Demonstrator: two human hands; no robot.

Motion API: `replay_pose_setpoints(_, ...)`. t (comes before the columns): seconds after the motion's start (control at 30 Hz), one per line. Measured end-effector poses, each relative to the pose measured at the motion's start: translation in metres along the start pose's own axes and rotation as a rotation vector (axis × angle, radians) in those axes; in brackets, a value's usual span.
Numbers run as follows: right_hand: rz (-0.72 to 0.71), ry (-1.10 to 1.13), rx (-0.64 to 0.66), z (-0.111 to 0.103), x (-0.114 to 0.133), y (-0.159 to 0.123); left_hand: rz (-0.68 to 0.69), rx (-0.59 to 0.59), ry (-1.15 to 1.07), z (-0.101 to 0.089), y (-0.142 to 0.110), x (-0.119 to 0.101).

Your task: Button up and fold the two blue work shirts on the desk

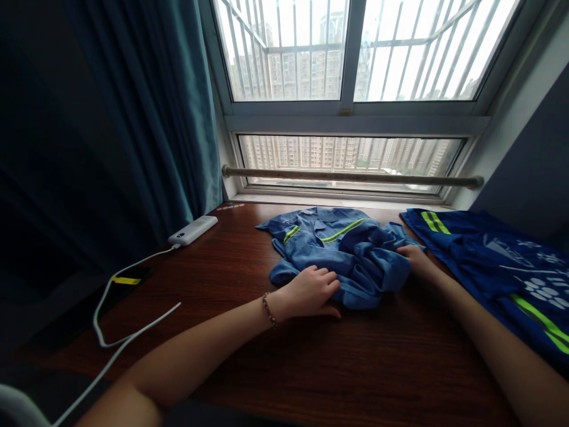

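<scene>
A crumpled blue work shirt (351, 249) with yellow-green reflective stripes lies on the brown wooden table, its collar towards the window. My left hand (311, 292), a beaded bracelet at its wrist, rests on the shirt's near edge. Its fingers lie over the cloth and the thumb stands apart from them. At the right side of the shirt, my right hand (414, 258) is closed on a bunched part of the fabric; some of its fingers are hidden by the hand itself.
Right of the shirt lies a darker blue garment (478, 252) with reflective stripes and white print. On the left are a white power bank (193, 230) and its white cable (103, 296), beside a curtain (178, 118). A metal rail (351, 175) crosses the window behind the table.
</scene>
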State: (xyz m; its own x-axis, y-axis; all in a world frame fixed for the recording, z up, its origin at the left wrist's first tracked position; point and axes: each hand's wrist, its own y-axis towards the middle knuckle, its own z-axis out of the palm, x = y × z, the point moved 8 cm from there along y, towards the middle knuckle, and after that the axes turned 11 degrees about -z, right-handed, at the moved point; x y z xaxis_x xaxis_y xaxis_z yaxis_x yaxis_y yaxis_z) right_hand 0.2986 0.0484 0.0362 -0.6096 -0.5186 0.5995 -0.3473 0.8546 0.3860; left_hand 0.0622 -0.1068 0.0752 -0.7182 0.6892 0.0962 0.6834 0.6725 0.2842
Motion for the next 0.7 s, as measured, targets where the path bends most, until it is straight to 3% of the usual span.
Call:
replay_pose_setpoints(0.17,-0.071,0.343,0.173,0.020,0.016,-0.001,-0.319,0.005,0.101,0.016,0.002,0.043)
replay_pose_setpoints(0.27,-0.121,0.260,0.268,0.037,0.026,-0.004,-0.511,-0.037,-0.045,0.017,0.000,0.068)
replay_pose_setpoints(0.37,-0.188,-0.010,0.164,0.045,0.039,-0.003,-0.696,-0.193,-0.423,0.006,-0.003,0.091)
replay_pose_setpoints(0.47,-0.241,-0.213,0.038,0.050,0.059,-0.005,-0.812,-0.390,-1.030,-0.003,-0.006,0.112)
replay_pose_setpoints(0.53,-0.193,-0.295,0.016,0.051,0.065,-0.006,-0.869,-0.481,-1.368,-0.005,-0.009,0.126)
replay_pose_setpoints(0.6,-0.130,-0.339,-0.007,0.047,0.064,-0.005,-0.909,-0.548,-1.515,-0.010,-0.013,0.140)
replay_pose_setpoints(0.7,-0.127,-0.323,-0.121,0.029,0.061,-0.003,-0.917,-0.646,-1.461,-0.028,-0.021,0.163)
